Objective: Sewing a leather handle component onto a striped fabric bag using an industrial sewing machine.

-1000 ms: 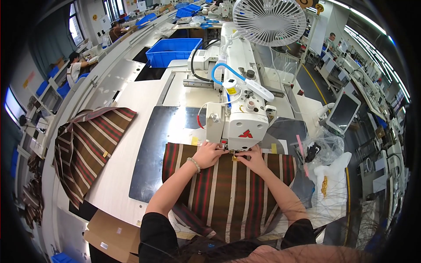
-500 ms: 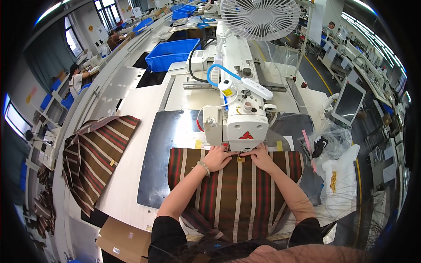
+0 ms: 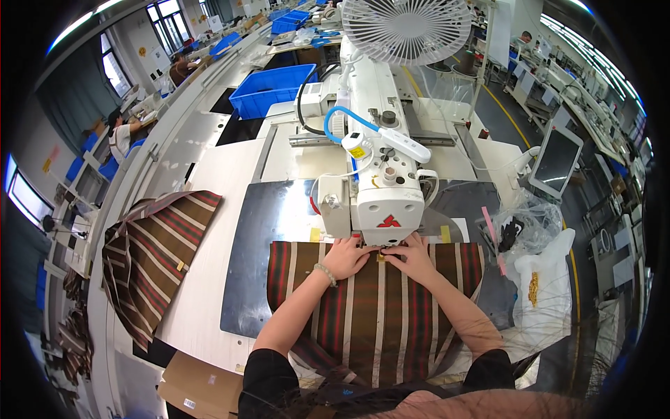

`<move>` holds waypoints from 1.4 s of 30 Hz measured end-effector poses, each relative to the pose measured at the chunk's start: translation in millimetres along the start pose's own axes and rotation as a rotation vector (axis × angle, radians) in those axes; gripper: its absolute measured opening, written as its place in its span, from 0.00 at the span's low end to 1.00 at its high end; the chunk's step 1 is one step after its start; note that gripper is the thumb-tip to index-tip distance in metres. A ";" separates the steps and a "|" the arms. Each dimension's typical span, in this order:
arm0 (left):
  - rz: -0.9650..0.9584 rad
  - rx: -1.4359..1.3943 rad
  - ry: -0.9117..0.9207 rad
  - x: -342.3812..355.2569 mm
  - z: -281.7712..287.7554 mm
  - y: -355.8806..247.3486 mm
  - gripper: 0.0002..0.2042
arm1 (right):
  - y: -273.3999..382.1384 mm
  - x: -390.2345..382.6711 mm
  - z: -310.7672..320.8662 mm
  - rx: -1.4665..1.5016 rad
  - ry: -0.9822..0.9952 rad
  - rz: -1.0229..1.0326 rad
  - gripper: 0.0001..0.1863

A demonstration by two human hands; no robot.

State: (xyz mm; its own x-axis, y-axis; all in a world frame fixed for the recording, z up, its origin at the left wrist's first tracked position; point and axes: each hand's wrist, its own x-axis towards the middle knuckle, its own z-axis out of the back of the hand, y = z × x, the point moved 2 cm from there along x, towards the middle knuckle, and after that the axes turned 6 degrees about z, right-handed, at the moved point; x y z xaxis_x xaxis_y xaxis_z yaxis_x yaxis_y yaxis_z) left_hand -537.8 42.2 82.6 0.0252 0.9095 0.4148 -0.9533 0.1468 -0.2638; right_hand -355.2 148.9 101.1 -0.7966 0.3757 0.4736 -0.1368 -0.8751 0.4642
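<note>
A brown striped cloth with red, green and pale stripes lies on the metal plate, its top edge under the sewing machine head. A small gold tag sits at the cloth's upper middle, just below the head. My left hand rests flat on the cloth left of the tag, fingers pointing inward. From the right, my right hand has its thumb and forefinger closed together at the tag's upper edge. The machine head partly hides the fingertips of both hands.
Another striped cloth with a gold tag lies folded on the left. On the right are gold pieces on white wrapping, a plastic bag and a screen. A blue bin and a fan stand behind; a cardboard box is lower left.
My right hand has drawn its thumb and forefinger in closer at the tag. My left fingers have pulled back slightly from it. The whole view has shifted a little.
</note>
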 end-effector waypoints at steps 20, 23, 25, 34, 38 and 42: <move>0.220 -0.152 0.132 1.0 0.8 5.6 0.11 | -8.0 0.1 -1.5 -0.007 0.015 -0.010 0.08; 0.210 -0.159 0.103 -0.8 0.1 6.0 0.11 | -8.1 1.5 -1.2 -0.024 0.032 -0.010 0.07; 0.213 -0.156 0.131 -1.9 -1.0 8.1 0.11 | -8.0 2.5 -0.8 -0.018 0.043 -0.009 0.07; 0.177 -0.135 0.284 8.8 4.8 -3.1 0.16 | -16.1 1.8 -1.5 0.019 0.127 -0.053 0.09; 0.174 -0.059 0.270 7.2 4.3 -5.2 0.16 | -7.0 3.7 1.1 0.031 0.152 -0.075 0.10; 0.171 -0.075 0.181 5.3 1.8 -6.8 0.15 | -6.2 0.9 -5.5 0.053 0.096 -0.088 0.10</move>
State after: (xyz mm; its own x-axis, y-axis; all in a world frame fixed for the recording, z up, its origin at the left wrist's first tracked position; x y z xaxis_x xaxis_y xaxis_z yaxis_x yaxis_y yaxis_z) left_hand -531.7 45.4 88.1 -0.0744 0.9774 0.1978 -0.9235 0.0073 -0.3835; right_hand -358.3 153.0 94.6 -0.8361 0.4167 0.3567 -0.1788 -0.8218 0.5409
